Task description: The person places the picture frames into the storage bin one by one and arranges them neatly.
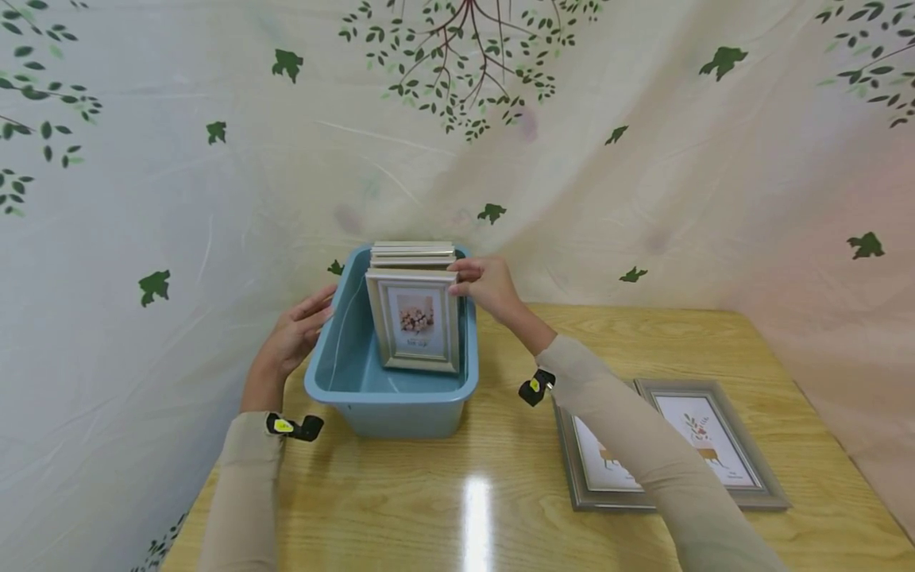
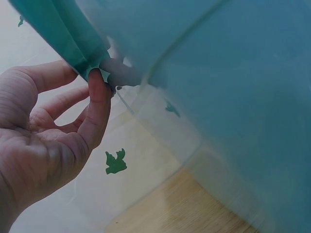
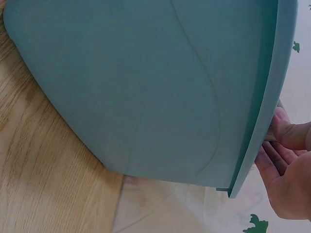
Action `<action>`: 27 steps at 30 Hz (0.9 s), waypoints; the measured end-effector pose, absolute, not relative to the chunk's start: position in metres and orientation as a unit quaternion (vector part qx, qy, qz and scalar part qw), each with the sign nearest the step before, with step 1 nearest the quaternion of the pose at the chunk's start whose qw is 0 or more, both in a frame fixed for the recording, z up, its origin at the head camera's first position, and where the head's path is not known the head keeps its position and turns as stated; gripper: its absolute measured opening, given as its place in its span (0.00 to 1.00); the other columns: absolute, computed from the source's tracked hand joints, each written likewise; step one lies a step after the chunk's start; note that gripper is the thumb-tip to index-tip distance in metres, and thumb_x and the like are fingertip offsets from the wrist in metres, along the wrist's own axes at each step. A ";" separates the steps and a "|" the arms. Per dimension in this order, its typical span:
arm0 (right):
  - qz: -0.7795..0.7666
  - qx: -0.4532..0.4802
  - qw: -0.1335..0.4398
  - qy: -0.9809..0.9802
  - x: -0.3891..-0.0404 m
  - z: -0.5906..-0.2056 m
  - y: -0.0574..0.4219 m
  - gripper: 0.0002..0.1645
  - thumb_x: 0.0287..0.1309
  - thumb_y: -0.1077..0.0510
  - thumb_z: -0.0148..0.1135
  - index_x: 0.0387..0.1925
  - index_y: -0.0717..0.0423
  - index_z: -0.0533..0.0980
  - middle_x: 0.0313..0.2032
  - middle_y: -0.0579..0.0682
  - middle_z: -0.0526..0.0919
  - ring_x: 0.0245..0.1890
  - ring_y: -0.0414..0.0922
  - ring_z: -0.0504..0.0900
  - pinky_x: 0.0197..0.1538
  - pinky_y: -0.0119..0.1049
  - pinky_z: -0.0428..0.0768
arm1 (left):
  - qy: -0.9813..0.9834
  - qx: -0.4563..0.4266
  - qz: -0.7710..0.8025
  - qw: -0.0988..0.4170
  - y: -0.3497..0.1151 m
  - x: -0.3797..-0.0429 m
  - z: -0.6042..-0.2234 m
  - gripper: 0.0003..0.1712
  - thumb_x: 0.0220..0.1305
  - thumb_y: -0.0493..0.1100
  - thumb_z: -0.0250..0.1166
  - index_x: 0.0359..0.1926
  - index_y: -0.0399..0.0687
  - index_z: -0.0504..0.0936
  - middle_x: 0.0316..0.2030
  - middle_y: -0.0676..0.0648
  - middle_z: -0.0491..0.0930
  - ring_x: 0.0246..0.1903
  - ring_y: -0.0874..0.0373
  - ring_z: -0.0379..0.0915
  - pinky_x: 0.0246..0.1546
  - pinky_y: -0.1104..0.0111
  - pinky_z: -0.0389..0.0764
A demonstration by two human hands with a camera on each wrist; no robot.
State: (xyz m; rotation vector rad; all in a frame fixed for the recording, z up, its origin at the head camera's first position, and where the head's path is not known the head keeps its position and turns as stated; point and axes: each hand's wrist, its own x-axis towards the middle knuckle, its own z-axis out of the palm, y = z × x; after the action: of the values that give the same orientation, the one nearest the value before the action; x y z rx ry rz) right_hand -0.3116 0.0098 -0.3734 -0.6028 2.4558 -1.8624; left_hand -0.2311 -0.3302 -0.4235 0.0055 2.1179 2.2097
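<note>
A light-blue plastic tub (image 1: 400,417) stands on the table against the patterned backdrop. Inside it a small silver picture frame (image 1: 417,322) with a flower print leans upright, in front of several similar frames (image 1: 412,256) stacked at the back. My right hand (image 1: 493,287) pinches the front frame at its upper right corner, thumb in front; the tub's rim hides part of this grip in the right wrist view. My left hand (image 1: 289,338) holds the tub's left rim, and in the left wrist view its fingers (image 2: 98,104) curl at the underside of the rim.
Two larger grey frames with deer prints lie on the wooden table at the right: the right one (image 1: 704,433) rests beside the left one (image 1: 582,481), partly covered by my right sleeve. A cloth backdrop (image 1: 572,230) with leaf prints hangs right behind the tub.
</note>
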 end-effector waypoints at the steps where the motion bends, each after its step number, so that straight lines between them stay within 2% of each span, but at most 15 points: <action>1: -0.592 -0.192 0.001 0.783 -0.312 -0.374 0.009 0.17 0.51 0.74 0.73 0.45 0.68 0.84 0.42 0.65 0.89 0.38 0.46 0.89 0.42 0.32 0.85 | 0.694 -0.001 0.719 0.041 -0.330 -0.231 -0.423 0.39 0.74 0.50 0.61 0.80 0.53 0.57 0.72 0.46 0.65 0.52 0.65 0.82 0.50 0.72 0.83; 4: -0.581 -0.195 0.000 0.790 -0.311 -0.374 0.008 0.17 0.51 0.74 0.73 0.45 0.68 0.84 0.42 0.64 0.89 0.39 0.48 0.89 0.42 0.33 0.85 | 0.696 -0.001 0.716 0.046 -0.330 -0.231 -0.423 0.39 0.74 0.50 0.62 0.80 0.55 0.57 0.76 0.44 0.61 0.53 0.65 0.81 0.51 0.73 0.82; 12: -0.546 -0.212 -0.018 0.811 -0.309 -0.374 0.006 0.16 0.51 0.72 0.73 0.45 0.67 0.85 0.41 0.63 0.89 0.44 0.55 0.90 0.49 0.43 0.86 | 0.706 -0.001 0.706 0.048 -0.329 -0.232 -0.423 0.41 0.73 0.51 0.62 0.80 0.55 0.56 0.78 0.44 0.58 0.56 0.64 0.79 0.52 0.73 0.82; 22: -0.518 -0.229 -0.012 0.824 -0.312 -0.373 0.009 0.19 0.53 0.71 0.74 0.48 0.65 0.84 0.42 0.62 0.89 0.43 0.53 0.89 0.47 0.40 0.86 | 0.701 -0.004 0.711 0.047 -0.329 -0.232 -0.423 0.39 0.74 0.50 0.61 0.80 0.53 0.56 0.76 0.42 0.60 0.52 0.66 0.80 0.50 0.74 0.82; 27: -0.500 -0.247 -0.019 0.830 -0.312 -0.375 0.010 0.19 0.53 0.70 0.74 0.49 0.65 0.84 0.42 0.61 0.89 0.41 0.51 0.89 0.45 0.37 0.86 | 0.710 -0.011 0.703 0.046 -0.330 -0.230 -0.422 0.39 0.73 0.53 0.61 0.80 0.58 0.57 0.77 0.44 0.59 0.55 0.64 0.79 0.52 0.72 0.82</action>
State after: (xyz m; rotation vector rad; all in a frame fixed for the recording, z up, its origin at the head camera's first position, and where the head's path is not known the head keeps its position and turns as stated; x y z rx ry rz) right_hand -0.3118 0.0101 -0.3746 -0.7839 2.6388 -1.5902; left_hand -0.2304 -0.3301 -0.4220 -0.0339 2.1667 2.1454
